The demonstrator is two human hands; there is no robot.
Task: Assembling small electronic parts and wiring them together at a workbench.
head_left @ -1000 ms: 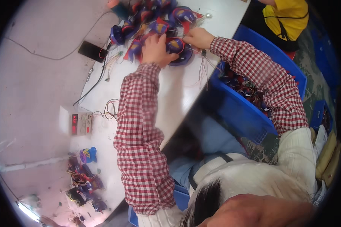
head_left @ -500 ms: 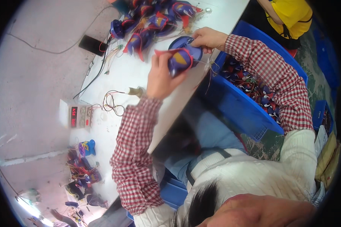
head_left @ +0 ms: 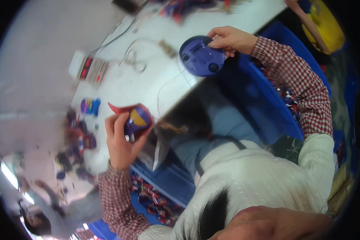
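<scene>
My left hand point(head_left: 119, 140) is wrapped round a small purple plastic shell point(head_left: 142, 117) with a yellow patch and a flared red edge, above the near edge of the table. In my right hand point(head_left: 237, 41), thumb and fingers pinch the rim of a round purple plastic base point(head_left: 200, 60). Its recessed side faces up and shows a rectangular hollow and a dark round spot. A thin wire runs from near the base toward the shell; its ends are hard to make out.
On the white table point(head_left: 122, 90) stand a small power supply point(head_left: 93, 71) with a red display, a blue-purple spool point(head_left: 91, 106), and blurred heaps of similar parts. Blue bins of parts point(head_left: 270, 100) point(head_left: 160, 204) flank me. Other people are at the left and upper right.
The shell and the base have come apart. My left hand has carried the shell down and left, while my right hand still holds the base, now with its recessed side showing. The view has shifted.
</scene>
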